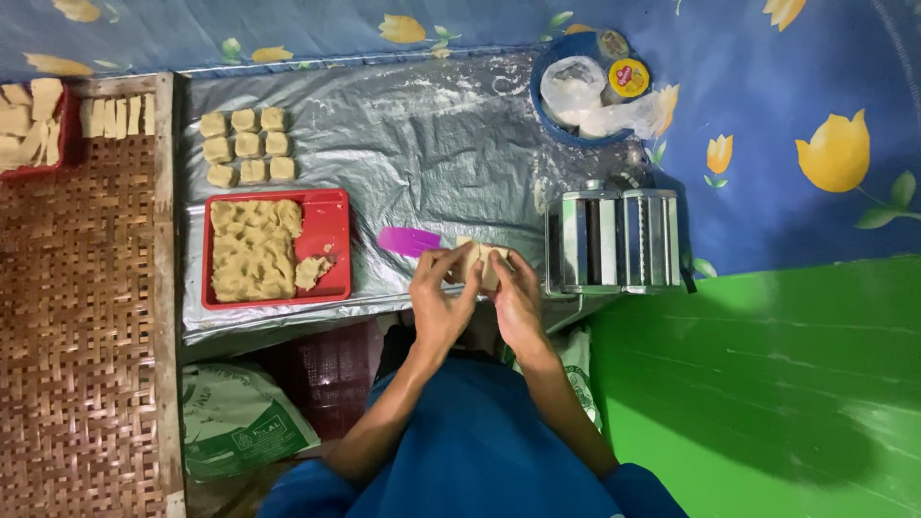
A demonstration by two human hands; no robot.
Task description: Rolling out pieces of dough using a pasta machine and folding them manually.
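Note:
Both my hands hold one pale piece of dough (477, 259) just above the plastic-covered table (432, 144). My left hand (439, 297) grips its left side with thumb and fingers. My right hand (516, 293) presses it from the right. A purple scraper (408, 241) lies flat just left of my hands. To their right stands a metal pasta roller machine (614, 241). Further left, a red tray (331, 230) holds a slab of dough. Several square dough pieces (247, 146) lie in rows behind that tray.
A blue bowl (552, 110) with plastic bags and a small tin sits at the back right. A woven bamboo mat (77, 317) on the left carries more cut dough pieces (115, 115) and a red tray corner (65, 134). A green surface (767, 384) lies at right. Sacks lie below the table.

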